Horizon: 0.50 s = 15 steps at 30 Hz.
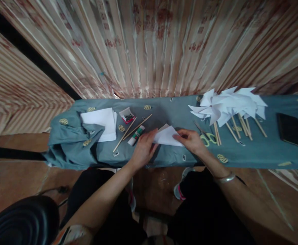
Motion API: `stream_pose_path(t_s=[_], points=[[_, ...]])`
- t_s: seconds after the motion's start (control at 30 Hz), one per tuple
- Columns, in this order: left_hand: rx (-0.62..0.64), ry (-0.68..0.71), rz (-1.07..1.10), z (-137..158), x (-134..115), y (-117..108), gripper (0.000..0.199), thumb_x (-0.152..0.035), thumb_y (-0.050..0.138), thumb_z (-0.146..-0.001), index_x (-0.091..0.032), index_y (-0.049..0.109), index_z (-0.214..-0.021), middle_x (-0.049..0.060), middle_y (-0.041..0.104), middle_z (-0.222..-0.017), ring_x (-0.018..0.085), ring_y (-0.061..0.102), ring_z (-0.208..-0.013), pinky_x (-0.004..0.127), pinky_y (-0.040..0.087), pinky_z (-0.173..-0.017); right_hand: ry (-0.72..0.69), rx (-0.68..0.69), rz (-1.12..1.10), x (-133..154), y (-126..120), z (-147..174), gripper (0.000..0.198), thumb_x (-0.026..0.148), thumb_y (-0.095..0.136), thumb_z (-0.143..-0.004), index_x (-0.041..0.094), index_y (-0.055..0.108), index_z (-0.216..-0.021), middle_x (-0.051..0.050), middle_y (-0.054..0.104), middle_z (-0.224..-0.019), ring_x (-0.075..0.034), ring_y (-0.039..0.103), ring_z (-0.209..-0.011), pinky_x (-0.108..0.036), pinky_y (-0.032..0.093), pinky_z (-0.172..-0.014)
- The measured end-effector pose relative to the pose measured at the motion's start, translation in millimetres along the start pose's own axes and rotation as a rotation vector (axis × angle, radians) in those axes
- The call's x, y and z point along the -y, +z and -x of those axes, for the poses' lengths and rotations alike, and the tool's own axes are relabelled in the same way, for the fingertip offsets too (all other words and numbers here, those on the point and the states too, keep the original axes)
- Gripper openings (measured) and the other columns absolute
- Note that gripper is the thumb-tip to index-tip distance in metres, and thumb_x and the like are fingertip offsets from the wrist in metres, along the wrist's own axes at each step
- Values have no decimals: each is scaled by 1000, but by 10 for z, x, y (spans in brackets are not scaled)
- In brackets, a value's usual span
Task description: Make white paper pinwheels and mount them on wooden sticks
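Note:
A white sheet of paper [168,136], folded into a rough triangle, is held just over the cloth between my two hands. My left hand [145,146] grips its left corner, fingers on top and thumb below. At the right corner, my right hand [191,139] pinches the paper between thumb and fingers. Left of my left hand lie a green and white glue stick [136,135] and two thin wooden sticks [132,130]. Scissors with light green handles [208,139] rest beside my right hand, their blades pointing away from me.
White paper pinwheels [237,105] on wooden sticks are heaped at the right, near a dark phone [291,129]. At the left are a stack of white paper [104,122] and a small packet of dark pieces [127,115]. A blue-grey cloth [164,158] covers the narrow table, bunched at its left end.

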<state>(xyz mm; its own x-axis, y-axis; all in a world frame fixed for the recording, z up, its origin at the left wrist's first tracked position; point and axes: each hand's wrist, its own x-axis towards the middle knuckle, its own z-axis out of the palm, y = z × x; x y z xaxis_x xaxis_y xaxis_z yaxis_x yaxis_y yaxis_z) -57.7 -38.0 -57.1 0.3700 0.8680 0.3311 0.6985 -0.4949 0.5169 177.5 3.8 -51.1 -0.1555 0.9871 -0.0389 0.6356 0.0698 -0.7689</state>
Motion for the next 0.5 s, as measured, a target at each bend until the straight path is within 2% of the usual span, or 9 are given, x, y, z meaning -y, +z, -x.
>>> stream_pose_path(t_s=[0.07,0.13,0.23,0.37,0.5], points=[[16,90,-52,10,-47,10,48,-21,45,-95,-17,39,-143,16,47,-147,26,42,-138,51,37,-112,19,-31,29,-40,45,-95,28,42,61,-80,17,74,-83,-1,70,-69,-14,58,-58,-26,43,-57],[103,161,-92,44,-100,51,47,-21,43,-95,-17,39,-142,16,43,-150,27,33,-144,53,32,-114,-20,-80,46,-50,84,-117,24,39,61,-81,19,74,-85,-2,72,-78,-15,61,-65,-27,46,-64],[220,193,-143,108,-148,142,54,-32,46,-96,-14,35,-145,18,36,-154,29,22,-148,54,29,-116,-106,-129,31,-37,114,-89,19,34,60,-82,20,73,-85,-4,73,-91,-17,66,-81,-30,49,-77],[298,177,-206,153,-142,213,65,-43,52,-92,-10,34,-145,19,35,-155,34,22,-147,55,24,-117,-144,-147,49,-21,128,-78,18,31,60,-82,19,72,-86,-6,73,-94,-20,66,-88,-34,50,-84],[324,165,-235,160,-135,204,69,-48,53,-91,-10,35,-145,19,35,-155,35,23,-147,55,22,-117,-184,-154,109,-23,161,-108,20,31,58,-84,18,72,-92,-9,72,-102,-24,65,-99,-38,49,-92]])
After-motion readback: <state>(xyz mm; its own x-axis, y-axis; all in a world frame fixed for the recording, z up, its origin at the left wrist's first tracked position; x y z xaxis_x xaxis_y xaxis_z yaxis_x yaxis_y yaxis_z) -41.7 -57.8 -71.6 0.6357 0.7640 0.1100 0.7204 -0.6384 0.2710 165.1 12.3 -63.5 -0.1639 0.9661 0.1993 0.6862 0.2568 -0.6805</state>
